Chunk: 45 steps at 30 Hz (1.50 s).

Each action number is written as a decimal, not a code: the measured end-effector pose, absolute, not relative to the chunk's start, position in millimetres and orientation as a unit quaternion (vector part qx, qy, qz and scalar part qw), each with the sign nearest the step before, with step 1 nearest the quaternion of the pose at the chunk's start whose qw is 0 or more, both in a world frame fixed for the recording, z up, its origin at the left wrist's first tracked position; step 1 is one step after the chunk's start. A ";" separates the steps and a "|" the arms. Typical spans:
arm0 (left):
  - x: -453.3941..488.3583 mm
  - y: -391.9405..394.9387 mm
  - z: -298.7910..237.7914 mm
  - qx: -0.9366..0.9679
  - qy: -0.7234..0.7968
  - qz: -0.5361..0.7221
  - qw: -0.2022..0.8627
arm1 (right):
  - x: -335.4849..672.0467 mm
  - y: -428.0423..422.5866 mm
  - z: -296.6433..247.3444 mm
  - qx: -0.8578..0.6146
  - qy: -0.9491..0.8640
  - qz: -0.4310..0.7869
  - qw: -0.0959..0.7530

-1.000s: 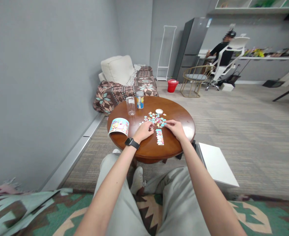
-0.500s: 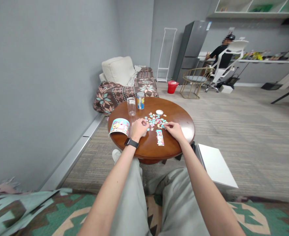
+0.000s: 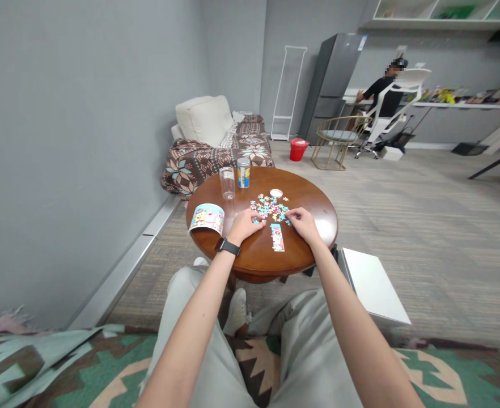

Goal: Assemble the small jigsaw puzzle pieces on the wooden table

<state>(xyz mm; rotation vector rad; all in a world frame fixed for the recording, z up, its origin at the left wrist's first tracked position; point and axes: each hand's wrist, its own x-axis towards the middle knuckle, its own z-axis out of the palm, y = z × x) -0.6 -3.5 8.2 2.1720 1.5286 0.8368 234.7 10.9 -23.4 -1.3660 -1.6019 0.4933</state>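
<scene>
Loose jigsaw puzzle pieces [image 3: 272,208] lie in a colourful heap on the round wooden table [image 3: 245,258]. At the heap's near left edge, my left hand [image 3: 245,224] is low over several pieces, thumb and forefinger apart. My right hand [image 3: 303,222] is at the right edge, its fingertips drawn together on a puzzle piece that they mostly cover. Between my hands and closer to me lies a joined strip of puzzle [image 3: 277,237]. A curved cartoon picture sheet [image 3: 207,217] stands left of my left hand.
Behind the pieces are a clear glass [image 3: 227,184], a cartoon-printed can [image 3: 244,174] and a round lid [image 3: 276,194]. A white box [image 3: 375,283] stands right of the table. Farther off are a covered sofa [image 3: 220,147], a red bin [image 3: 299,149] and a seated person [image 3: 380,88].
My left hand's raised, gathered fingers have lowered and spread toward the pieces. My right hand has shifted slightly. One leg has moved left, and a shoe now shows below the table.
</scene>
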 end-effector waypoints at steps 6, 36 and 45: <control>-0.4 -3.3 7.3 0.777 0.543 0.268 0.170 | 235.4 11.3 -24.6 -0.554 -0.649 0.213 0.476; 1.5 -0.3 9.7 0.775 0.471 0.365 0.212 | 234.0 9.5 -25.1 -0.554 -0.690 0.175 0.431; 1.0 -0.4 9.8 0.773 0.471 0.363 0.220 | 230.1 5.4 -21.2 -0.551 -0.699 0.164 0.426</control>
